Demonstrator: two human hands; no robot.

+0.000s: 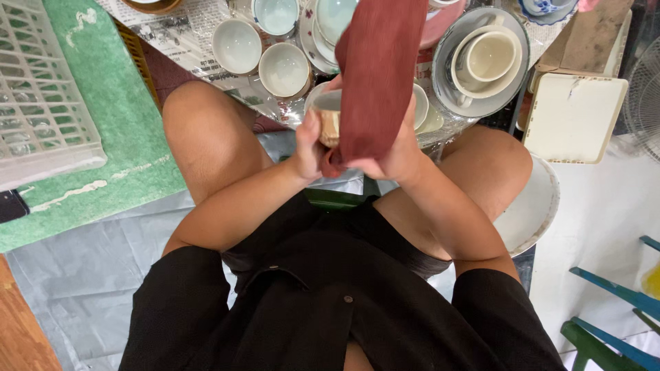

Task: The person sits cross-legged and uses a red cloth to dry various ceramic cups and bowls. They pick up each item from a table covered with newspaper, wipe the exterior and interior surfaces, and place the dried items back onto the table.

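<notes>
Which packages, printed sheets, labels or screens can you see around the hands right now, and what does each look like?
Newspaper sheets: spread under the bowls, upper left of the hands; grey-white with dense dark print and small pictures.
Cardboard box: top right corner, brown, flap open.
White square lid or tray: leaning below that box, plain, no label visible.
No screens or signs in view.
Both the left hand and right hand hold a cup and dark red cloth.

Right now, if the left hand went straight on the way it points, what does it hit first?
The left hand already touches the small cup it holds; past that, probably the white bowl beyond it on the newspaper, though depth is unclear from above.
</notes>
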